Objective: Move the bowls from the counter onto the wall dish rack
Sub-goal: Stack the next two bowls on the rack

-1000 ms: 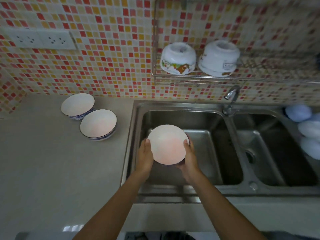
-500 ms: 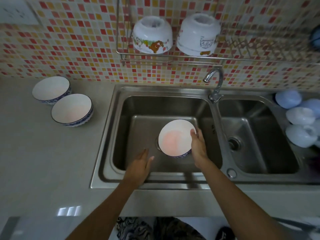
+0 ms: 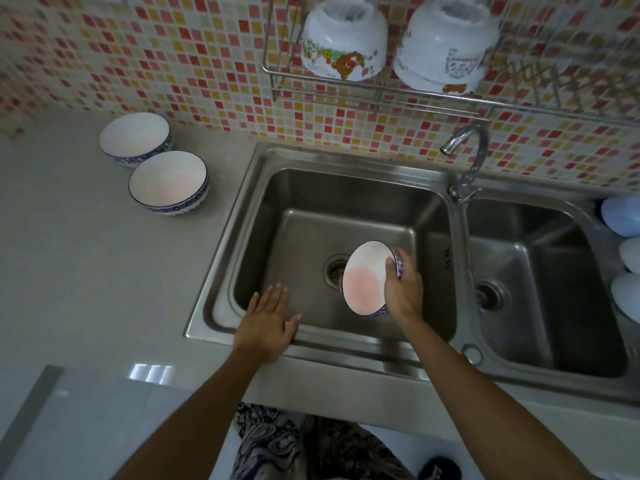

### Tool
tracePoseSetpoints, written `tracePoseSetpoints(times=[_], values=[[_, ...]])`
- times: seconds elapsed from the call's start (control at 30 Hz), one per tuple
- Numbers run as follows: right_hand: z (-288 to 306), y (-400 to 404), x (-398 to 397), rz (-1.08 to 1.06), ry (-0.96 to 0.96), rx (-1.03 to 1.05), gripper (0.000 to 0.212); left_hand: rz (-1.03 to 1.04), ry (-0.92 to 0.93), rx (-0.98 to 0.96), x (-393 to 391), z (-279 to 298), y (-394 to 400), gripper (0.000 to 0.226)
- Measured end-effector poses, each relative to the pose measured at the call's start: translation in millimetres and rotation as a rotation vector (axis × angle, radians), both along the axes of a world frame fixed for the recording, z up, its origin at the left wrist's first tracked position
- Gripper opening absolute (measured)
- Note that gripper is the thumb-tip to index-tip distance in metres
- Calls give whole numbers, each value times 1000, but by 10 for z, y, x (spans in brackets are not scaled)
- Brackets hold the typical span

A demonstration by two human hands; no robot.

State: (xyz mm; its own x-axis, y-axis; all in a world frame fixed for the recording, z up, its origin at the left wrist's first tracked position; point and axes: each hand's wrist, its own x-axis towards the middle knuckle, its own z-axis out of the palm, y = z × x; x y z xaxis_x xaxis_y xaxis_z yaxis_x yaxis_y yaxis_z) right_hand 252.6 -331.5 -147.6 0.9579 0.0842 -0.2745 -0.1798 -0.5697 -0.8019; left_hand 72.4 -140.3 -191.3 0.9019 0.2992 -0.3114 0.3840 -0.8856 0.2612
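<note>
Both forearms were bare to the bottom of the frame, with no sleeves, and the left hand and right hand carried no gloves. Below them the person wore a garment in a swirling dark-blue-and-white print. A dark shoe showed at the bottom edge.

1. A second ago both hands cupped the blue-rimmed bowl level over the left sink basin; now only the right hand grips it, thumb over the rim.
2. The bowl has tipped, its open side now facing left toward the person, and it sits lower and further right, above the drain.
3. The left hand has let go and hovers flat, fingers spread, over the basin's near-left corner.
</note>
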Motion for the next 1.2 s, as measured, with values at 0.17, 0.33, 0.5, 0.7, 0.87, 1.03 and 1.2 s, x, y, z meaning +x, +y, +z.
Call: tracePoseSetpoints(times=[0.17, 0.33, 0.5, 0.7, 0.87, 1.03, 1.2], values=[[-60, -49, -35, 83, -99, -128, 36, -4, 6, 3, 5, -12, 2, 95], [-33, -133, -32, 257, -282, -215, 45, 11, 4, -7, 15, -11, -1, 88], [32, -196, 29, 415, -468, -342, 58, 11, 5, -10, 10, -32, 5, 86], [138, -223, 76, 536, -614, -502, 72, 22, -3, -12, 4, 5, -16, 85], [126, -286, 123, 599, -672, -573, 78, 23, -20, -15, -4, 3, -16, 78], [105, -347, 108, 608, -710, -594, 77, 19, -26, -10, -9, -16, -17, 77], [71, -356, 42, 430, -496, -446, 62, 22, -23, -11, -10, 14, -31, 80]])
